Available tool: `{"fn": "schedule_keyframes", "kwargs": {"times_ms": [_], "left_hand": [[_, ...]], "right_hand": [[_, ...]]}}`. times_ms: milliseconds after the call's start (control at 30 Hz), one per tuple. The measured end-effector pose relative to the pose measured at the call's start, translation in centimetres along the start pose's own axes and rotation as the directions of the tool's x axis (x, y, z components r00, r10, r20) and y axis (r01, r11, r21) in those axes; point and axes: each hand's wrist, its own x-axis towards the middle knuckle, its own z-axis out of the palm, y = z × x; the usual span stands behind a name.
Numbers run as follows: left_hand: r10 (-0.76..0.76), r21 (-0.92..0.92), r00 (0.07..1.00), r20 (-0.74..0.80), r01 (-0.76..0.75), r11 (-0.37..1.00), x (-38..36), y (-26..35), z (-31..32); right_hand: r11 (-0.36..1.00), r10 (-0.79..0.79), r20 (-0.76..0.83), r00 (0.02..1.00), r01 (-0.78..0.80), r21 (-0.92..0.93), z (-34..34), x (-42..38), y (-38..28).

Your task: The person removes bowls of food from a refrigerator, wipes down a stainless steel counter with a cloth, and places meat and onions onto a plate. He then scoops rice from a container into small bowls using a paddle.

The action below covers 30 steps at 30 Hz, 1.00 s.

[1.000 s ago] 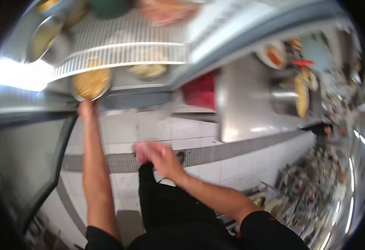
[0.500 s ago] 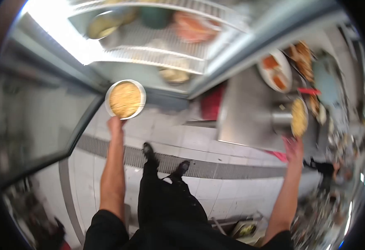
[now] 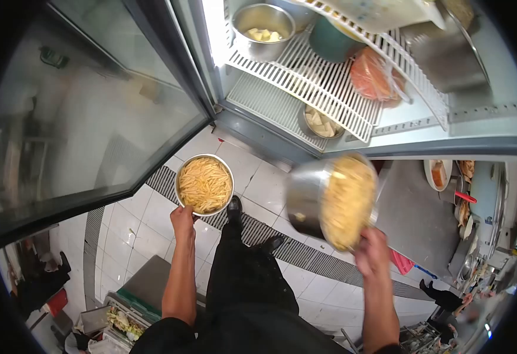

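Note:
My left hand [image 3: 183, 223] grips the near rim of a round metal bowl [image 3: 233, 187] full of thin yellow-orange strips, held over the floor by the open glass door. On the right, my right hand [image 3: 372, 252] grips the rim of a deep metal pot [image 3: 305, 197] heaped with pale yellow pieces. The pot is tilted and blurred by motion. It hangs in front of the open fridge, near its lower edge.
Wire fridge shelves [image 3: 305, 79] hold a pot of yellow chunks [image 3: 264, 50], a green container [image 3: 332, 44] and a bagged orange item [image 3: 373, 74]. The glass door [image 3: 93, 130] stands open at left. A steel counter [image 3: 412, 218] with plates is at right.
My right hand has lifted the pot off the steel counter and brought it left. The view has turned toward the fridge, showing more of its shelves. Both containers remain held.

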Motion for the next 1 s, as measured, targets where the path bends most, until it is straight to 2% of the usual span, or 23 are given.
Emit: {"fn": "schedule_keyframes", "kwargs": {"times_ms": [33,67,100,133,200,267,367,433,533,567,633,667,767,800,833,900,1000], "left_hand": [[-0.006,0.006,1.0,-0.006,0.006,1.0,0.1,0.2,-0.9],[0.001,-0.01,1.0,0.003,-0.001,1.0,-0.7,1.4,-1.1],[0.009,-0.021,1.0,0.01,-0.009,1.0,-1.2,2.6,-1.5],[0.008,-0.016,1.0,-0.005,-0.008,1.0,-1.3,3.3,-1.7],[0.016,-0.002,1.0,0.015,-0.016,1.0,-0.8,4.5,-2.2],[0.038,0.017,0.999,0.039,-0.038,0.999,-0.6,6.7,-1.7],[0.066,0.051,0.99,0.125,-0.073,0.996,-0.1,10.1,1.3],[0.067,0.092,0.974,0.218,-0.088,0.992,1.6,11.6,4.1],[0.049,0.128,0.947,0.317,-0.094,0.987,4.0,13.3,10.3],[0.057,0.118,0.94,0.338,-0.102,0.988,4.4,14.0,12.6],[0.064,0.107,0.926,0.371,-0.111,0.988,4.4,15.4,16.4],[0.09,0.075,0.919,0.383,-0.128,0.989,4.2,16.3,18.0],[0.115,0.067,0.91,0.399,-0.154,0.986,5.3,17.4,20.8],[0.116,0.076,0.913,0.391,-0.158,0.985,5.7,17.6,21.4],[0.127,0.06,0.905,0.407,-0.165,0.985,5.9,17.8,21.9],[0.133,0.011,0.894,0.429,-0.152,0.988,7.1,17.7,23.1],[0.149,0.005,0.888,0.434,-0.168,0.986,8.6,17.1,25.8]], "right_hand": [[0.998,0.056,0.056,0.997,-0.054,-0.028,4.2,1.4,0.6],[0.996,0.08,0.113,0.99,-0.084,0.035,6.2,5.2,3.4],[0.998,0.04,0.195,0.98,-0.047,0.031,9.6,7.3,4.5],[1.0,0.017,0.202,0.979,-0.02,0.014,12.7,10.0,5.9],[0.996,-0.084,0.235,0.968,0.083,0.015,17.3,17.6,9.7],[0.966,-0.244,0.312,0.918,0.259,-0.005,21.0,25.4,12.5],[0.961,-0.273,0.231,0.934,0.273,0.032,26.8,29.9,12.5],[0.96,-0.269,0.085,0.959,0.26,0.104,29.4,31.7,12.2],[0.958,-0.286,0.13,0.95,0.286,0.014,30.4,34.7,12.4],[0.945,-0.266,0.177,0.947,0.293,-0.145,30.1,34.4,11.5],[0.939,-0.266,0.322,0.909,0.168,0.299,30.0,33.8,11.7],[0.908,-0.411,0.349,0.842,0.411,0.079,29.0,37.0,13.0],[0.939,-0.336,0.27,0.902,0.345,0.017,28.6,37.6,13.1],[0.871,-0.442,0.239,0.865,0.477,-0.116,28.6,37.1,13.0],[0.909,-0.343,0.251,0.905,0.388,-0.155,28.5,36.7,12.7],[0.921,-0.376,0.268,0.887,0.39,-0.001,29.4,36.1,12.7],[0.953,-0.302,0.273,0.913,0.292,0.076,29.2,33.4,12.0]]}}
